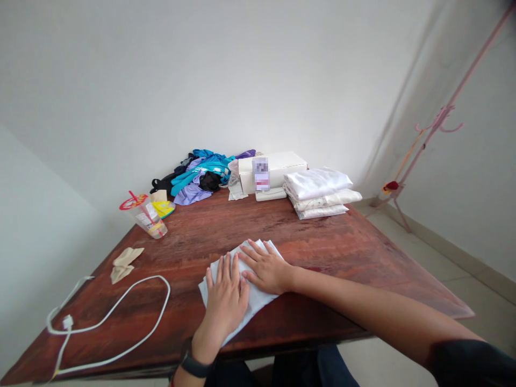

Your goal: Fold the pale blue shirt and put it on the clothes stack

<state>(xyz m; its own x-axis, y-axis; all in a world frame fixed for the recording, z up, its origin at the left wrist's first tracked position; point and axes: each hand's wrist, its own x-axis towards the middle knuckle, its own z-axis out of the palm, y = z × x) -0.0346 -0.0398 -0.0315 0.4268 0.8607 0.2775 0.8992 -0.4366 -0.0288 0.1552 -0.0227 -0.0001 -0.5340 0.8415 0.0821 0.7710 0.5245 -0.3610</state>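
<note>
A folded white cloth (258, 303) lies near the front edge of the dark wooden table, its layers fanned a little at the far side. My left hand (226, 298) rests flat on its left part, fingers stretched out and pointing away from me. Across the far right part of the cloth lies my right hand (266, 267), also flat, with the fingers spread. The fingertips of both hands come close together on top. Much of the cloth is covered by the hands, so I cannot tell what kind of item it is.
Folded white fabric (320, 185) is stacked at the back right, beside a white box (278, 166). Crumpled clothes (201, 174) are heaped at the back. A plastic cup (147, 217), a beige scrap (126, 264) and a white cable (165, 290) lie left. A pink stand (441, 118) is right.
</note>
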